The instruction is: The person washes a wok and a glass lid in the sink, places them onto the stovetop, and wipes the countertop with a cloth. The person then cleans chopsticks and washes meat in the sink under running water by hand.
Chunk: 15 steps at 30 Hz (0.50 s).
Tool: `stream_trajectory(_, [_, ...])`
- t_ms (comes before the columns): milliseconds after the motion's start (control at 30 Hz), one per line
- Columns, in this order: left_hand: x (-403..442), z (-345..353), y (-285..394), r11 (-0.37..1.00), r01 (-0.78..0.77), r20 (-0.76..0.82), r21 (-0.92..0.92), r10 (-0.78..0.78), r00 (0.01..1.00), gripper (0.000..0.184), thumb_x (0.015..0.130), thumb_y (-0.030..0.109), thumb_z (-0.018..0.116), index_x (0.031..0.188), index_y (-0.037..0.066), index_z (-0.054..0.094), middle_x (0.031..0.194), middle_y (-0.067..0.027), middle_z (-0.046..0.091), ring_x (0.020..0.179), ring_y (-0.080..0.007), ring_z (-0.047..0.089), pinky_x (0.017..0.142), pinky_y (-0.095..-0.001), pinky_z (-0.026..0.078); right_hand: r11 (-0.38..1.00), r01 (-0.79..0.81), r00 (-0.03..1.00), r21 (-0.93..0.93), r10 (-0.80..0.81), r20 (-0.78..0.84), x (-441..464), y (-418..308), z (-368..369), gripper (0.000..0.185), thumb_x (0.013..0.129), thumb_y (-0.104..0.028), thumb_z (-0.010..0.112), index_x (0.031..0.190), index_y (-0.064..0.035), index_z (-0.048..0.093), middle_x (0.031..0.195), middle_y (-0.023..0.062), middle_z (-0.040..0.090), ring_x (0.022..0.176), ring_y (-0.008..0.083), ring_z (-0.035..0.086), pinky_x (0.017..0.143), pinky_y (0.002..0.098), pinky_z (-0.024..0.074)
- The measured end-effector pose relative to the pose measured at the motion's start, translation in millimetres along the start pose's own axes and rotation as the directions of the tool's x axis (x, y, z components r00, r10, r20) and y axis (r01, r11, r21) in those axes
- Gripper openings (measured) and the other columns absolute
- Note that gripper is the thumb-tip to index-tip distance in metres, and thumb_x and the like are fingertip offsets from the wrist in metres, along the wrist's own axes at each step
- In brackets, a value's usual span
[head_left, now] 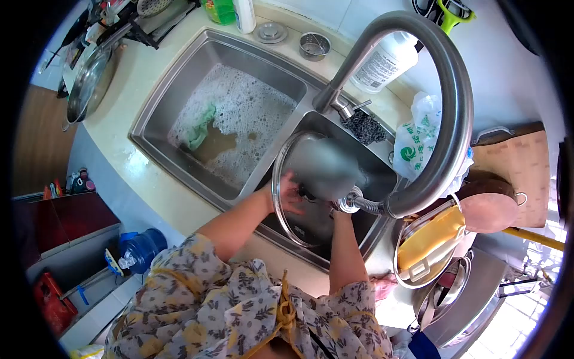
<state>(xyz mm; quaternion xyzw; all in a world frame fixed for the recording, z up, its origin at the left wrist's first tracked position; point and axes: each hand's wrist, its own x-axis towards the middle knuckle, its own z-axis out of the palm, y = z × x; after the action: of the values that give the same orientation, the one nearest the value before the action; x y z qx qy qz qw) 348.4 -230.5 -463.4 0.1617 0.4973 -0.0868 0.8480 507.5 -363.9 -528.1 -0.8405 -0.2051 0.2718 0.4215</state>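
A round glass lid (297,236) with a metal rim is tilted over the right basin, under the faucet head (350,202). My left hand (289,194) is at the lid's left side, its fingers partly visible through the glass and against the lid. My right hand (342,207) is just below the faucet head; its fingers are mostly hidden there, so its grip cannot be made out. A blurred grey patch covers the upper part of the lid. In the left basin, a green cloth (202,127) lies in foamy water.
The curved faucet (457,107) arches over the right basin. A strainer cup (314,46), a white bottle (385,61) and a dark scrubber (365,127) stand behind the sink. A yellow board (431,238), a pan and a wooden board (517,173) are at the right.
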Motion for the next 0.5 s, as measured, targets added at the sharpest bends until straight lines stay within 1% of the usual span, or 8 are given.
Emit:
stream_trajectory(67, [-20.5,-24.2,13.9,0.977,0.080,0.244,-0.198,-0.030,0.969,0.077,0.085,0.062,0.038,0.137,0.008,0.026,0.142,-0.0133,0.023,0.127,-0.0392,0.025,0.092,-0.0698,0.026,0.985,0.116,0.987,-0.127,-0.128,-0.092,9.6,3.1,4.5,0.023,0.080,-0.018,0.062,0.099,-0.0058,0.057,0.085,0.0065,0.059,0.076,0.0186,0.055,0.066,0.0345,0.0427])
stream_trajectory(100, [-36.3,-24.0,16.2,0.978,0.083,0.236,-0.192,-0.036,0.971,0.077,0.085,0.062,0.038,0.137,0.008,0.026,0.142,-0.0133,0.023,0.127,-0.0392,0.025,0.092,-0.0698,0.026,0.971,0.164,0.977,-0.173,-0.184,-0.106,10.9,1.4,7.3,0.023,0.081,-0.018,0.061,0.100,-0.0055,0.057,0.086,0.0070,0.058,0.077,0.0192,0.055,0.067,0.0350,0.0425])
stream_trajectory(167, [-74.5,-15.7,16.8,0.977,-0.107,0.228,-0.185,0.148,0.962,0.083,0.082,0.070,0.032,0.138,0.010,0.023,0.141,-0.0112,0.026,0.124,-0.0377,0.031,0.091,-0.0688,0.027,0.938,0.255,0.953,-0.234,-0.285,-0.105,13.8,-10.0,16.3,0.024,0.082,-0.018,0.058,0.102,-0.0048,0.056,0.090,0.0080,0.058,0.081,0.0204,0.054,0.071,0.0361,0.0420])
stream_trajectory(233, [-86.0,-8.3,6.5,0.964,-0.131,0.210,-0.232,0.181,0.961,0.080,0.081,0.067,0.040,0.138,0.013,0.025,0.142,-0.0101,0.026,0.125,-0.0370,0.031,0.093,-0.0678,0.026,0.915,0.326,0.937,-0.236,-0.346,-0.048,8.1,-34.3,26.8,0.025,0.083,-0.019,0.056,0.104,-0.0041,0.055,0.093,0.0090,0.057,0.085,0.0216,0.054,0.075,0.0372,0.0416])
stream_trajectory(300, [-84.8,6.8,-3.5,0.947,-0.322,0.008,-0.001,0.322,0.947,0.074,0.082,0.059,0.050,0.138,0.017,0.026,0.142,-0.0087,0.026,0.124,-0.0357,0.033,0.090,-0.0646,0.032,0.908,0.365,0.931,-0.205,-0.361,0.062,-5.3,-62.3,38.7,0.026,0.085,-0.019,0.053,0.106,-0.0034,0.054,0.097,0.0100,0.057,0.089,0.0228,0.053,0.079,0.0382,0.0412])
stream_trajectory(333, [-80.1,3.8,-4.4,0.947,-0.318,0.019,-0.050,0.319,0.947,0.068,0.083,0.050,0.055,0.138,0.022,0.026,0.142,-0.0074,0.026,0.124,-0.0337,0.034,0.089,-0.0601,0.037,0.915,0.363,0.930,-0.175,-0.343,0.133,-13.7,-75.3,41.8,0.027,0.085,-0.019,0.052,0.107,-0.0030,0.054,0.098,0.0105,0.057,0.091,0.0234,0.053,0.080,0.0388,0.0409])
stream_trajectory(433, [-68.8,-3.2,-5.2,0.939,-0.342,0.105,-0.042,0.345,0.933,0.068,0.085,0.052,0.051,0.139,0.021,0.024,0.142,-0.0036,0.027,0.122,-0.0294,0.036,0.082,-0.0508,0.044,0.971,0.235,0.867,-0.036,-0.193,0.460,-48.5,-101.2,24.3,0.029,0.087,-0.020,0.049,0.110,-0.0020,0.053,0.103,0.0120,0.056,0.097,0.0253,0.053,0.086,0.0404,0.0403])
stream_trajectory(500, [-70.1,-1.4,-7.6,0.933,-0.349,0.112,-0.094,0.358,0.927,0.066,0.086,0.050,0.051,0.140,0.023,0.024,0.142,-0.0043,0.027,0.123,-0.0294,0.036,0.085,-0.0525,0.043,0.986,0.104,0.787,0.130,-0.161,0.595,-70.9,-99.7,4.5,0.030,0.089,-0.020,0.046,0.112,-0.0012,0.052,0.107,0.0130,0.056,0.101,0.0265,0.052,0.090,0.0415,0.0398])
